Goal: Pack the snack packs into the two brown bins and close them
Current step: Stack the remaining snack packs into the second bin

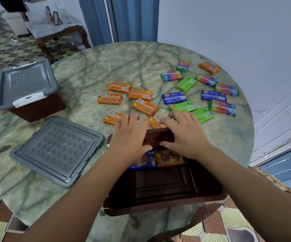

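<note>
The open bin point(162, 187) sits right under both forearms, its far wall beneath the fingers. Two packs already stand inside against that wall, just below the palms: a blue pack point(143, 162) under the left hand point(130, 138) and an orange pack point(169, 158) under the right hand point(184, 137). Both show large "UA" lettering; the smaller print is unreadable. The hands lie side by side, slightly apart, fingers spread flat over the far rim and gripping nothing, probably pressing the packs upright to save room, or reaching for more.

Just beyond the fingertips lie the loose packs point(143, 106): orange ones nearest, with barcode stickers facing up, then green, blue and rainbow ones farther off to the right. They look roughly sorted by colour, handy for packing in batches.

Left of the left hand rests the grey lid point(57, 151), set aside flat, ready for closing. Farther left and beyond it stands the second bin point(36, 109), lid on, white latches showing. All sit on the table point(92, 70).
</note>
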The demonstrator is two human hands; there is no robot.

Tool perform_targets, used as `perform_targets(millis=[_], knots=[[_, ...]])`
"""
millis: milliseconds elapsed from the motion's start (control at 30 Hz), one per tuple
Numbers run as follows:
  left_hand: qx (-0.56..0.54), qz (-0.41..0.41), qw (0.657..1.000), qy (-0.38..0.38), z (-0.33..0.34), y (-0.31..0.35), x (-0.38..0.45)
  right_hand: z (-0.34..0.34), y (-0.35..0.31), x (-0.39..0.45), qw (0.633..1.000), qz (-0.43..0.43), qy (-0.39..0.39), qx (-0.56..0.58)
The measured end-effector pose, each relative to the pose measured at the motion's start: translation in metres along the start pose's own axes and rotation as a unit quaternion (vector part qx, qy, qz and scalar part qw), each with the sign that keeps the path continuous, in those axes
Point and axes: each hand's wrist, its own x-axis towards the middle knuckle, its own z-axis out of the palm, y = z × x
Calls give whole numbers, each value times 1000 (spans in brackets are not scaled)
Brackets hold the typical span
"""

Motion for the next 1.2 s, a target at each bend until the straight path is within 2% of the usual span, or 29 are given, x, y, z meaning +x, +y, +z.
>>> perform_targets(millis=[67, 100, 167, 433, 567, 700, 767, 833, 967, 1133, 1200], knots=[[-7, 11, 991, -133, -1, -10, 17, -1, 8, 5, 995, 16, -98, -2], [-38, 20, 984, -174, -1, -12, 23, -1, 11, 5, 992, 18, -125, 0], [-84, 46, 979, -180, 5, -15, 29, 2, 14, 2, 992, 23, -124, 0], [-66, 133, 979, -137, 10, -3, 52, 2, 19, -19, 988, 106, -110, -1], [-78, 145, 968, -191, 4, -2, 64, -2, 18, -23, 984, 127, -124, -16], [-190, 114, 923, -316, -12, -3, 78, -10, 14, -17, 974, 164, -153, 19], [-265, 80, 911, -304, -17, 0, 91, -18, 13, -8, 958, 219, -160, 87], [-287, 55, 919, -264, -15, 4, 111, -24, 14, 2, 938, 262, -175, 144], [-191, 70, 946, -253, -4, 9, 147, -24, 32, 31, 901, 311, -211, 215], [-87, 122, 942, -301, 16, 18, 162, 6, 61, 57, 886, 331, -297, 130], [-44, 153, 943, -294, 24, 18, 161, 14, 67, 61, 879, 332, -327, 102]])
